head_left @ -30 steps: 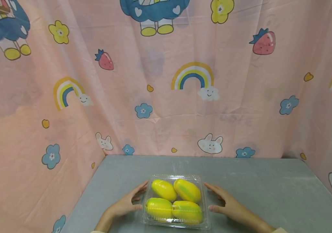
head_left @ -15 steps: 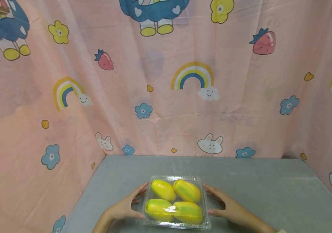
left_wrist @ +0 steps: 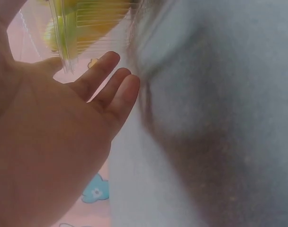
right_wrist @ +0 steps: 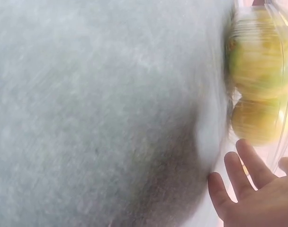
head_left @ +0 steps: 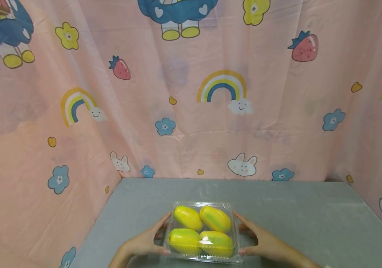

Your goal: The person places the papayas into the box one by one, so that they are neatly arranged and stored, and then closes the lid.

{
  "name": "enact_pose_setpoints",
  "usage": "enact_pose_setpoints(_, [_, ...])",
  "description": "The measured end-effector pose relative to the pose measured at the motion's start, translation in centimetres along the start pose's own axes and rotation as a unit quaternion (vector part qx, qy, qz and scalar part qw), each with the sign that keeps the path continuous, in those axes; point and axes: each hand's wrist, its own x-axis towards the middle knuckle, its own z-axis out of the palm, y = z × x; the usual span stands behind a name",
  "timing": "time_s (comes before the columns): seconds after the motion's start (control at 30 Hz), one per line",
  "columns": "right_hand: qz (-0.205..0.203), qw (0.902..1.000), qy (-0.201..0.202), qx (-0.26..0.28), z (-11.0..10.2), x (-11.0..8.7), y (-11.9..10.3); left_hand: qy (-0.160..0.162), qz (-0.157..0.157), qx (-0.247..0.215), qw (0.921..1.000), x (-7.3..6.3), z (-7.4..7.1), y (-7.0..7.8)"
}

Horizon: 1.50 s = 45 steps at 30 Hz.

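A clear plastic clamshell box (head_left: 201, 204) sits on the grey table near its front, lid down. Inside it lie several yellow mangoes (head_left: 215, 219) with green patches, in two rows. My left hand (head_left: 144, 242) spans the box's left side, thumb at the near corner and forefinger at the far one. On the right side my right hand (head_left: 269, 242) mirrors it. In the left wrist view, the fingers of the hand (left_wrist: 54, 127) reach out fairly straight beside the box's rim (left_wrist: 63, 42). The right wrist view has the right fingers (right_wrist: 250, 165) extended next to the box wall.
The grey tabletop (head_left: 278, 208) stretches behind the box and to both sides. A pink printed cloth (head_left: 191, 149) hangs along the back edge and the left and right sides.
Both thumbs have moved inward, from just off the box to its near corners. The fingers have drawn closer to its sides. The box has stayed nearly in place.
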Motion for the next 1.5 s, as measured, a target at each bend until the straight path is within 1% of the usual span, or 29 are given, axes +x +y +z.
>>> enact_pose_setpoints(0.17, [0.003,0.9998,-0.003,0.019,0.2,-0.2,-0.2,0.013,0.001,-0.013,0.9998,0.0,0.2,0.2])
enact_pose_setpoints(0.3, [-0.011,0.9981,-0.015,0.059,0.4,-0.2,-0.3,0.010,0.011,-0.045,0.9989,0.0,0.3,0.3])
enact_pose_setpoints(0.37, [-0.029,0.9957,-0.029,0.083,0.5,-0.2,-0.2,0.003,0.016,-0.065,0.9977,0.0,0.3,0.3])
enact_pose_setpoints(0.43, [-0.043,0.9913,-0.045,0.116,0.7,-0.2,-0.2,-0.008,0.023,-0.088,0.9958,0.1,0.4,0.2])
enact_pose_setpoints(0.57, [-0.047,0.9826,-0.065,0.167,1.2,-0.2,-0.1,-0.039,0.039,-0.127,0.9903,0.1,0.4,0.1])
enact_pose_setpoints(0.67, [-0.048,0.9788,-0.072,0.185,1.4,-0.2,-0.2,-0.059,0.048,-0.146,0.9864,0.0,0.4,0.1])
enact_pose_setpoints(0.77, [-0.055,0.9684,-0.097,0.223,1.6,-0.2,-0.2,-0.076,0.052,-0.165,0.9819,-0.1,0.4,0.1])
enact_pose_setpoints(0.93, [-0.040,0.9479,-0.137,0.285,1.9,-0.2,-0.4,-0.095,0.053,-0.192,0.9753,-0.2,0.5,0.2])
enact_pose_setpoints(1.1, [-0.019,0.9363,-0.145,0.319,2.2,-0.3,-0.6,-0.102,0.045,-0.205,0.9724,-0.2,0.7,0.2])
enact_pose_setpoints(1.2, [-0.020,0.9315,-0.145,0.333,2.3,-0.3,-0.7,-0.105,0.042,-0.212,0.9708,-0.2,0.8,0.1])
enact_pose_setpoints(1.33, [-0.031,0.9291,-0.144,0.339,2.4,-0.5,-0.9,-0.098,0.038,-0.218,0.9702,-0.3,0.9,0.1])
enact_pose_setpoints(1.5, [-0.031,0.9369,-0.135,0.321,2.4,-0.7,-1.3,-0.078,0.028,-0.223,0.9713,-0.4,1.1,0.1])
